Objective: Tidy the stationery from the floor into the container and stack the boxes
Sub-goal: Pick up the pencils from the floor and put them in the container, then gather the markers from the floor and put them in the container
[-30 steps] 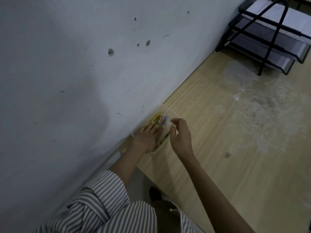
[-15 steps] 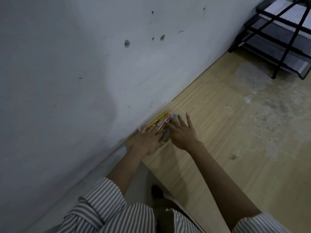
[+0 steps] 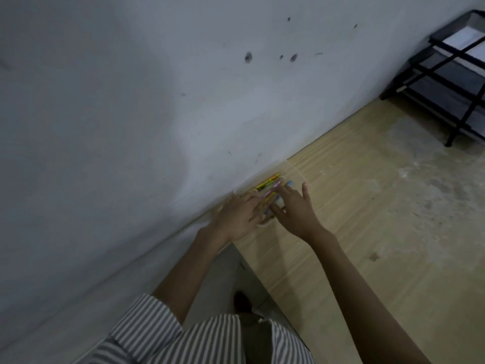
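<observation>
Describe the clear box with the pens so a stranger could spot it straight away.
Follow the grey wall down to where it meets the light wood surface. The clear plastic container sits right against that line, partly under the left hand and right hand. It is the only see-through thing there, holding yellow and pink pens, unlike the black mesh tray rack in the far corner.

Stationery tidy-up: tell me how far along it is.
Done: coloured pens lie in the clear container by the wall. In hand: the left hand and right hand rest flat-fingered on the pens, seemingly settling them. Left: no other box shows here, so the stacking looks not yet done. Whether more stationery waits out of view cannot be told.
</observation>
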